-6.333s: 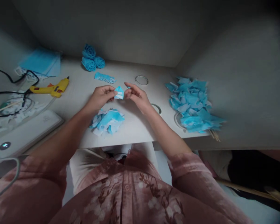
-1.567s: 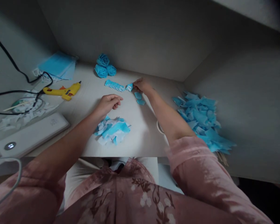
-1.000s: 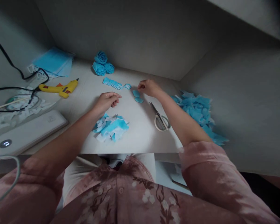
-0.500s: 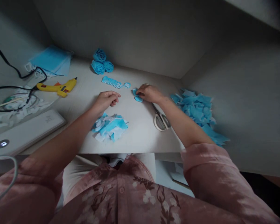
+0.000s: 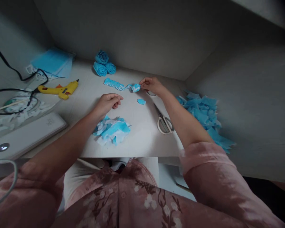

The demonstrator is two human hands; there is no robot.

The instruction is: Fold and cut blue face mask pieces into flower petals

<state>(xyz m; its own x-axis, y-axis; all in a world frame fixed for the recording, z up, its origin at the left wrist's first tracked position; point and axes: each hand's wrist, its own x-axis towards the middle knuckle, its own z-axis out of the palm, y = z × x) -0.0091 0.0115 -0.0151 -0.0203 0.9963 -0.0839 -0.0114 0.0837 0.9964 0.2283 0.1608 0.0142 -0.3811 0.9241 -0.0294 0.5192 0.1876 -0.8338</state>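
Observation:
My right hand (image 5: 150,85) pinches the edge of a small blue piece (image 5: 136,87), which lies at the right end of a row of overlapping blue pieces (image 5: 114,84). One flat blue piece (image 5: 141,101) rests alone on the table just below. My left hand (image 5: 110,101) rests on the table with curled fingers; whether anything is between them is too small to tell. Below that hand is a pile of blue and white scraps (image 5: 114,129). Scissors (image 5: 164,123) lie beside my right forearm, and a round item (image 5: 151,93) is partly hidden under my right hand.
Three blue rosettes (image 5: 101,68) stand at the back. A yellow glue gun (image 5: 67,90), stacked blue masks (image 5: 51,63), black cables and a white power bank (image 5: 28,134) are on the left. A larger heap of blue pieces (image 5: 201,110) lies right, by the wall.
My right hand has moved up and slightly left, bringing one blue piece from beside the lone piece to the end of the row. My left hand has stayed in place.

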